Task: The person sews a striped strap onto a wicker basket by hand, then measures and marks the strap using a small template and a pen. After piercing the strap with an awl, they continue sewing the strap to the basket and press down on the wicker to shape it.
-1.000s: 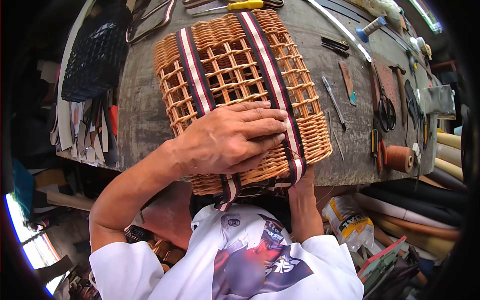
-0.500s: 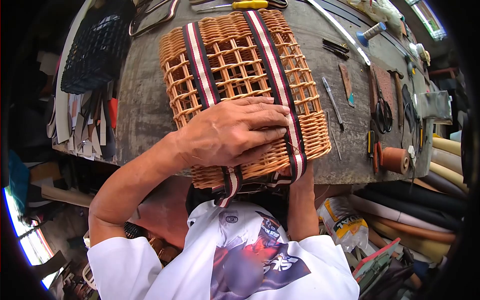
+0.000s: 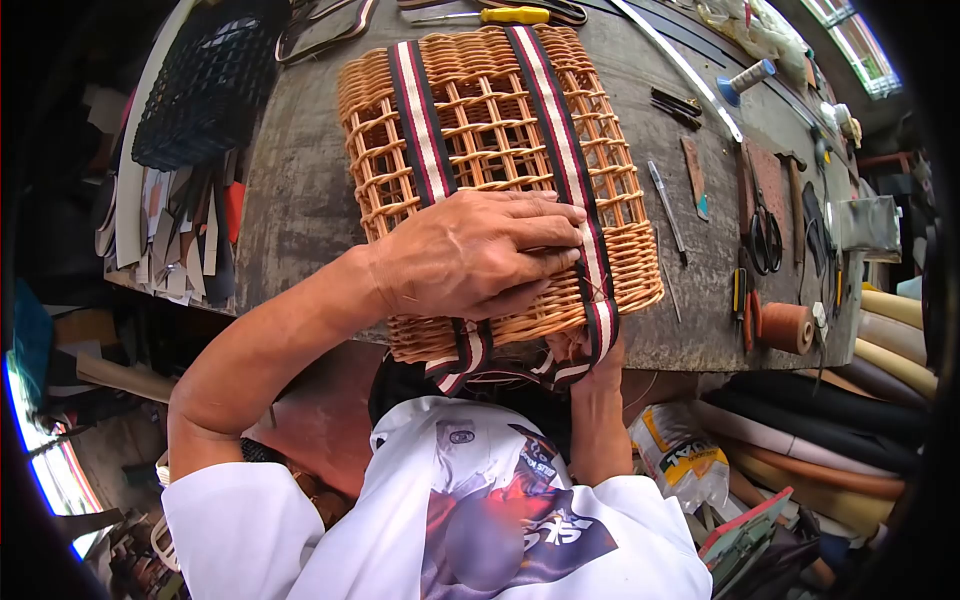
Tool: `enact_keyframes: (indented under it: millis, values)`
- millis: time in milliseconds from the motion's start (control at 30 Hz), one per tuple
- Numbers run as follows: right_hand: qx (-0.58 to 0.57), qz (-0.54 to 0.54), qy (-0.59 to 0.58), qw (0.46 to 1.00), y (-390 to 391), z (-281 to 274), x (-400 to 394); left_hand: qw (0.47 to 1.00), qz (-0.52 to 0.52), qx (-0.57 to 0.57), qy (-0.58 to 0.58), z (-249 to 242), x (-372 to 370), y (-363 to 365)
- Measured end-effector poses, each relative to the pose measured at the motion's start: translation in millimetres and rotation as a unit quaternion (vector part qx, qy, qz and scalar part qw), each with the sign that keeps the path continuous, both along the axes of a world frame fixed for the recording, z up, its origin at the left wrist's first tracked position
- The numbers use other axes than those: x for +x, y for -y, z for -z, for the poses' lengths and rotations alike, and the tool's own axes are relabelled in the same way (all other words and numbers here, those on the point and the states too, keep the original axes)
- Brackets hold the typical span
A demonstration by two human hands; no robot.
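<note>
A woven wicker basket lies on its side on the worktable, its open lattice facing up. Two striped webbing straps, black, maroon and cream, run along it and loop over its near edge. My left hand rests on the basket, fingers stretched out across the wicker with the tips at the right-hand strap; its thumb is hidden. My right hand is at the near edge, behind the right-hand strap loop and partly under the basket. Its fingers do not show.
Scissors, a hammer, a brown thread spool and a silver pen lie to the right. A yellow-handled screwdriver is beyond the basket. A dark woven basket stands at left.
The basket's far end sits slightly further right and lower in view. The strap loops at the near edge have shifted, and a bit more of my right hand shows. My left hand stays on the basket.
</note>
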State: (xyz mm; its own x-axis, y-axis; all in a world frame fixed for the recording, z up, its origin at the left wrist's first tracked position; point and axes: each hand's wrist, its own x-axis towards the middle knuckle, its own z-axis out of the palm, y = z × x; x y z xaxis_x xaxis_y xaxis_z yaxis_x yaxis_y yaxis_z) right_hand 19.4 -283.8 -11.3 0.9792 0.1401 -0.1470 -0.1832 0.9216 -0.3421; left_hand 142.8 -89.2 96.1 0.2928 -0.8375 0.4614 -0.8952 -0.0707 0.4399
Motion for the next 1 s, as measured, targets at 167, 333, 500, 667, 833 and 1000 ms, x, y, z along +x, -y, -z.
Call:
enact_keyframes:
  millis: [167,333,500,667,833,1000]
  values:
    - [-0.095,0.052,-0.052,0.993,1.9,-16.2,5.6,1.0,-0.004,0.001,-0.003,0.9,0.4,-1.6]
    - [-0.076,0.018,-0.042,0.996,9.2,-13.2,5.6,1.0,-0.004,0.011,-0.009,-2.5,1.6,-1.8]
    - [-0.1,-0.054,0.004,0.993,12.0,-16.9,-0.3,1.0,0.003,0.005,0.003,-0.4,1.8,-2.3]
    - [-0.109,0.025,-0.078,0.991,9.7,-16.5,0.1,1.0,0.009,0.011,0.017,-4.2,-0.1,-1.7]
    - [-0.099,0.031,-0.05,0.993,6.6,-21.6,9.0,1.0,0.004,0.021,0.017,-4.1,-1.2,-1.3]
    - [-0.063,0.011,-0.046,0.997,16.9,8.8,20.7,1.0,0.004,0.023,0.007,-3.7,0.3,-0.7]
